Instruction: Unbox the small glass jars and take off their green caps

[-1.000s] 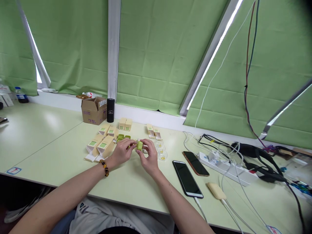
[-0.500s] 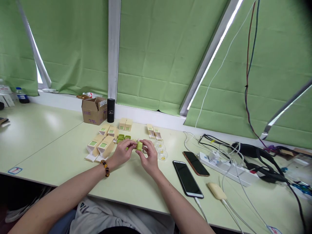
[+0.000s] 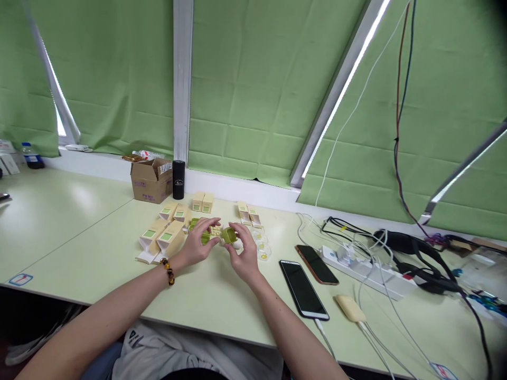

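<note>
My right hand (image 3: 244, 257) pinches a small green square container (image 3: 228, 235) between thumb and fingers, its hollow side turned towards me. My left hand (image 3: 200, 246) is just to its left, thumb and fingers apart, with nothing visible held in it. Behind the left hand, several green containers (image 3: 194, 224) are grouped on the table, partly hidden by the fingers. Small pale yellow pieces (image 3: 216, 230) lie between the hands, beyond them. To the right of my right hand stand clear round cups (image 3: 263, 249) with something yellow in them.
Cream cartons (image 3: 171, 236) with green labels stand left and behind. A cardboard box (image 3: 151, 182) and a black cylinder (image 3: 178, 180) are at the back. Two phones (image 3: 304, 289), a yellow case (image 3: 350, 308), a white power strip (image 3: 368, 272) and tangled cables occupy the right side.
My left hand has drawn away from the green container and its fingers have spread. The container stays in my right hand, now turned so its hollow shows.
</note>
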Available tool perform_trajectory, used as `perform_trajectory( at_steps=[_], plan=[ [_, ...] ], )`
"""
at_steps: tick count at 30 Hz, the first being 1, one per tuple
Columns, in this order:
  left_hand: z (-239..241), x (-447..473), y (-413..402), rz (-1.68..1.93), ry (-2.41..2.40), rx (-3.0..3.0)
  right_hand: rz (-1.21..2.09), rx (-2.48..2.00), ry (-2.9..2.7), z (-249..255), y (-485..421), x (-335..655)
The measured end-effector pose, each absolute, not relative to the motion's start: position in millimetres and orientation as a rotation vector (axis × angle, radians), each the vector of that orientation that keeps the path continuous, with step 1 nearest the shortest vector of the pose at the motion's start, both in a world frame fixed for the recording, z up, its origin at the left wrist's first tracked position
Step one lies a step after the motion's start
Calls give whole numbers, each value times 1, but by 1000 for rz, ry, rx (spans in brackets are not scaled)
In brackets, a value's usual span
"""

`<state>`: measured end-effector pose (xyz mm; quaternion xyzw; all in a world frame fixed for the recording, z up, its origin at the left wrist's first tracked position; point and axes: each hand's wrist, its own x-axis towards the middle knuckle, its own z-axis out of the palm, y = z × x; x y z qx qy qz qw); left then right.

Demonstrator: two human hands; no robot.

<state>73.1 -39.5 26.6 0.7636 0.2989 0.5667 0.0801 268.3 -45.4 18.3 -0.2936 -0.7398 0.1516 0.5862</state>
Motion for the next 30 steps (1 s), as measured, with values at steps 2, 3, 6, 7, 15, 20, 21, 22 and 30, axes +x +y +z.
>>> perform_trajectory(
  at_steps=[2,3,6,7,15,20,21,22,30],
  plan=[
    [27,73,-38,1638,874,2312,273,-671,-1767,17,-45,270],
    [26,73,-37,1611,860,2328,231,-655,-1791,17,-45,270],
    [23,75,-35,1579,824,2367,133,-612,-1855,17,-46,268],
    [22,75,-35,1579,817,2374,115,-607,-1865,17,-47,268],
    [27,77,-40,1594,904,2401,39,-584,-1823,20,-48,268],
    [24,76,-38,1692,951,2471,-69,-607,-1809,21,-50,270],
    [23,75,-37,1707,961,2501,-127,-620,-1795,21,-49,270],
    [22,75,-37,1718,969,2533,-188,-634,-1780,21,-49,269],
    [21,78,-41,1715,945,2824,-394,-713,-1733,20,-49,265]
  ],
)
